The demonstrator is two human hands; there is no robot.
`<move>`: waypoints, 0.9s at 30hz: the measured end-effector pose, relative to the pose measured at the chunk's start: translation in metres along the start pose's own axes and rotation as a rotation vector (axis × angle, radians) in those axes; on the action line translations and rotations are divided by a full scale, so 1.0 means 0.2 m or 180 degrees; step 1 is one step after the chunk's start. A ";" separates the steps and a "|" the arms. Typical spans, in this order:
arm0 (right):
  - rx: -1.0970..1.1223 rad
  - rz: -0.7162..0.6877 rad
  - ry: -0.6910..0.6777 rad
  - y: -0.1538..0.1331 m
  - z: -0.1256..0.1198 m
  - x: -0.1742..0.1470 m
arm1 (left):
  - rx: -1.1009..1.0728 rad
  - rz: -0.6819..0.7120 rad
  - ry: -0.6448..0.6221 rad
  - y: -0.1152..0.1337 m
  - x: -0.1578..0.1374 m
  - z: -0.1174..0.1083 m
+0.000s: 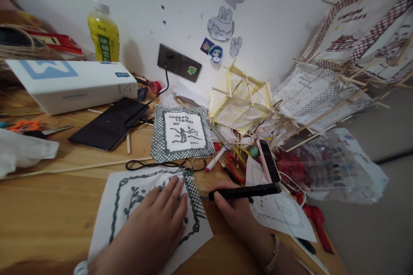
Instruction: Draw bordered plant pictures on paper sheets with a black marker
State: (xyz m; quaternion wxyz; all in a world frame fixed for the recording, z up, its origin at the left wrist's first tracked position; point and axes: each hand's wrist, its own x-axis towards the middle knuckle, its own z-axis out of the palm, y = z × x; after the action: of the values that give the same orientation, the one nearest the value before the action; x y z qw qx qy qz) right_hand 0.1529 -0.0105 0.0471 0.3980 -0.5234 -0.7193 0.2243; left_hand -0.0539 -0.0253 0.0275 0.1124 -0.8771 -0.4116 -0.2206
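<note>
A white sheet of paper (101, 219) with a dark green drawn border lies at the front of the table. My left hand (161, 219) rests flat on it, fingers stretched out, hiding part of the drawing. Crosshatching fills the strip along the sheet's upper right edge. My right hand (230, 206) is closed around a black marker pen (248, 191). The pen's tip points left, close to the crosshatched edge; whether it touches the paper I cannot tell. Just behind lies a finished-looking drawing (183, 133) with a crosshatched green frame.
A black tablet (109, 124), a white box (80, 84) and a yellow drink bottle (103, 34) stand left. Orange-handled scissors (27, 126) lie near them. At right are a phone (269, 161), another drawn sheet (284, 215), plastic packaging (338, 167) and stick-framed paper lanterns (241, 99).
</note>
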 end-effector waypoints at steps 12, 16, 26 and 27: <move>0.0174 -0.0365 -0.0600 -0.04 -0.04 -0.02 | 0.0034 0.0018 -0.0006 0.00 -0.01 0.01; 0.0196 -0.0350 -0.0662 -0.04 -0.04 -0.01 | 0.0034 0.0005 0.0014 0.00 0.00 0.00; -0.0038 -0.0017 -0.0349 -0.02 -0.03 -0.01 | -0.0063 -0.0043 -0.0191 0.00 0.01 -0.02; -0.0047 0.0018 -0.0267 -0.01 -0.02 -0.01 | -0.0075 -0.0041 -0.0212 0.00 0.01 -0.02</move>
State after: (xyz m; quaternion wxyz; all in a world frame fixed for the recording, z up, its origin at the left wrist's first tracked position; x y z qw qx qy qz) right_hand 0.1554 -0.0141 0.0510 0.3630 -0.5185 -0.7355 0.2418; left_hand -0.0546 -0.0263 0.0323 0.0869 -0.8825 -0.4182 -0.1968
